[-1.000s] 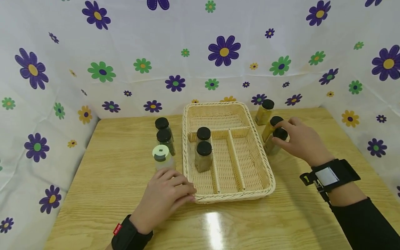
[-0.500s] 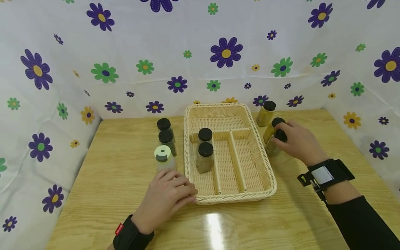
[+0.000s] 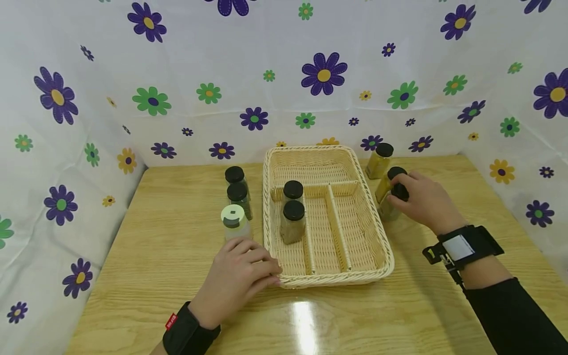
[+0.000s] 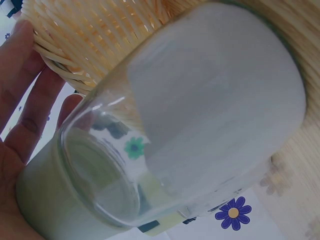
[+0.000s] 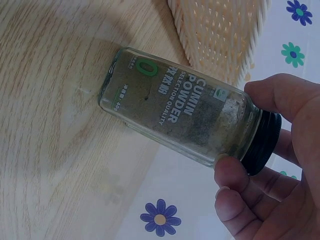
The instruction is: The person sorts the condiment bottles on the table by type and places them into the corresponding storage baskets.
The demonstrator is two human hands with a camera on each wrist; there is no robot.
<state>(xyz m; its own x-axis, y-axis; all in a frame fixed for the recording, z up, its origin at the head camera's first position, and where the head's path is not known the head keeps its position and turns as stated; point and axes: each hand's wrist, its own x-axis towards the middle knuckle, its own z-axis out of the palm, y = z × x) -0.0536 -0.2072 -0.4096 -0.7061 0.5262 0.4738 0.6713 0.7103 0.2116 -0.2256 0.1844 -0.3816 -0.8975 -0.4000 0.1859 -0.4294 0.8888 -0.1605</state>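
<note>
Right hand (image 3: 426, 204): drawn in closer round the lid than a second ago; now pinching a square-sided clear glass jar of brown-green powder printed CUMIN POWDER (image 5: 150, 97) between thumb and fingers, apparently with a settled hold.
Cumin jar: roughly upright, outside to the right, nearest in a row of three; impossible to tell whether just clear of the wood or touching it.
Left hand (image 3: 239, 273): unshifted; fingers loose, touching the near left corner of a pale, rectangular woven wicker basket (image 3: 337, 280), probably to steady it.
Basket: round-cornered, ribbed, braided at the rim; split into one wide far compartment and three narrow near ones.
Left narrow compartment: holding two black-lidded glass jars (image 3: 293, 229), upright, one behind the other.
Right row, beyond: two black-lidded jars of yellow contents (image 3: 377, 165).
Left row: two black-lidded jars of dark contents (image 3: 239, 195), then a clear, smooth jar with a pale green lid (image 3: 232, 217), just beside the left hand.
Table (image 3: 177, 281): glossy, light wood grain.
Backdrop (image 3: 266, 29): white creased cloth, flower-printed.
</note>
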